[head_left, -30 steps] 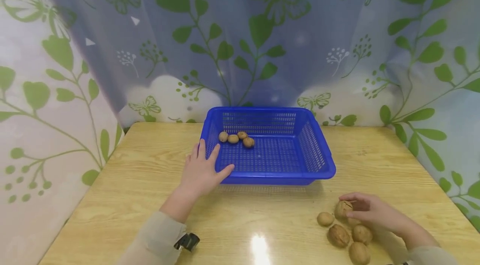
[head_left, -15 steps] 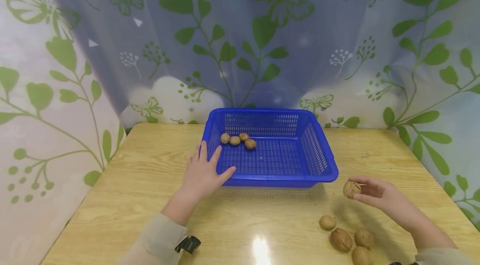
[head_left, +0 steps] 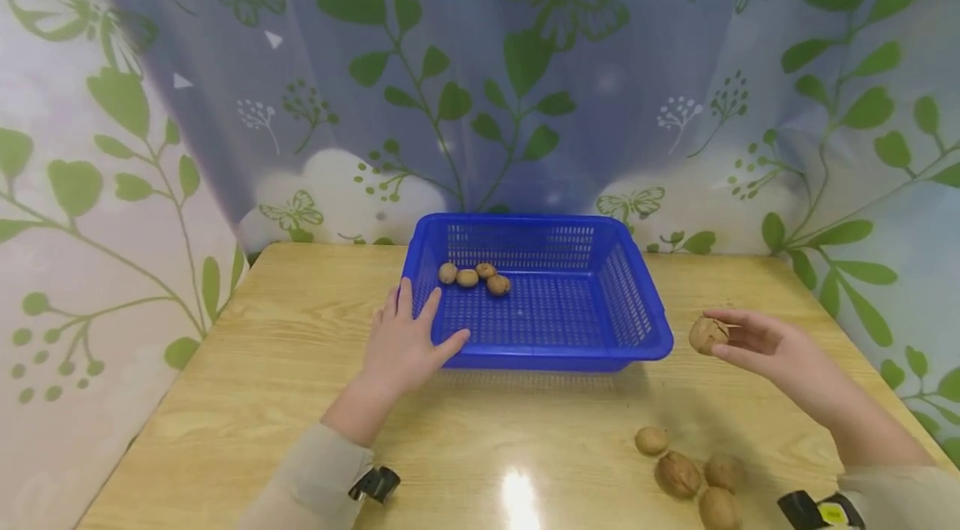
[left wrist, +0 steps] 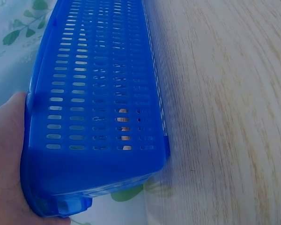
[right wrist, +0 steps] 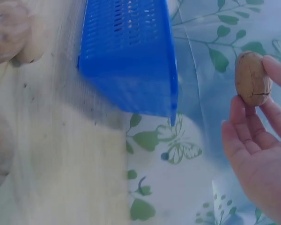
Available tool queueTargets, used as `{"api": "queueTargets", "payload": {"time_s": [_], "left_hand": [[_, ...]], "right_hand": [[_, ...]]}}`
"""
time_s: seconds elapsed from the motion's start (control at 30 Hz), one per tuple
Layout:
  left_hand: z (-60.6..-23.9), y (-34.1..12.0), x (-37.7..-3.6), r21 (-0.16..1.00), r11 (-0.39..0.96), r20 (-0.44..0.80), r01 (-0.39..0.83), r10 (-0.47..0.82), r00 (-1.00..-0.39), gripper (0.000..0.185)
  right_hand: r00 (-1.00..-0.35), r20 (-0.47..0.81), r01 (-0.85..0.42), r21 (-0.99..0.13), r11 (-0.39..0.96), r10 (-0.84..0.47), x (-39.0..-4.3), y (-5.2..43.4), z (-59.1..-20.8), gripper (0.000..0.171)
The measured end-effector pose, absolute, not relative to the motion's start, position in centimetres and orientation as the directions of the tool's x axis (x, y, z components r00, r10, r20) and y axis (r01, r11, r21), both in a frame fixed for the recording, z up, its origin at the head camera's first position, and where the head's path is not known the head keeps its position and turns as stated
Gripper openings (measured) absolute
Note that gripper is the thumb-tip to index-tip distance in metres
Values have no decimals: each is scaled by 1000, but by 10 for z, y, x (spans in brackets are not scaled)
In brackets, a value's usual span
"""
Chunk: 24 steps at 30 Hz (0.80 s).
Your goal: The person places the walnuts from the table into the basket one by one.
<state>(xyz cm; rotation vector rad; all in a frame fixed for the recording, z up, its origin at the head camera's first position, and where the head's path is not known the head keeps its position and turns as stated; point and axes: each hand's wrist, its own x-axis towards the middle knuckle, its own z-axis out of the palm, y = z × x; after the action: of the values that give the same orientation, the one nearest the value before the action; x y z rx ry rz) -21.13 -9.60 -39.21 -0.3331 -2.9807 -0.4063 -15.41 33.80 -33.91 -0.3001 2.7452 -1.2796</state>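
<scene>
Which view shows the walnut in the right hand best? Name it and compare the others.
The right wrist view: the held walnut fills the frame close up, its shell crack visible, pinched by the right hand. The head view shows it small, right of the blue basket. The left wrist view misses it entirely.

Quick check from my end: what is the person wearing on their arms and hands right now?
Both hands are bare, with no gloves or rings visible. The left hand and the right hand come out of light beige long sleeves. A small black device sits at the left cuff, and a black device with a yellow patch at the right cuff.
</scene>
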Motion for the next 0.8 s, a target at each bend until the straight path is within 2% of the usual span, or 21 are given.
{"api": "queueTargets", "payload": {"time_s": [0.27, 0.5, 0.8], "left_hand": [[-391, -96, -211, 252, 940, 136, 231, 202, -970, 83], [-390, -95, -212, 254, 939, 135, 231, 201, -970, 83], [-389, -96, -213, 250, 940, 135, 230, 201, -970, 83]], "right_hand": [[-966, -21, -155, -752, 641, -259, -181, 311, -322, 55], [-950, -34, -160, -800, 579, -310, -217, 286, -308, 60], [-943, -58, -163, -779, 606, -328, -271, 250, -293, 66]]}}
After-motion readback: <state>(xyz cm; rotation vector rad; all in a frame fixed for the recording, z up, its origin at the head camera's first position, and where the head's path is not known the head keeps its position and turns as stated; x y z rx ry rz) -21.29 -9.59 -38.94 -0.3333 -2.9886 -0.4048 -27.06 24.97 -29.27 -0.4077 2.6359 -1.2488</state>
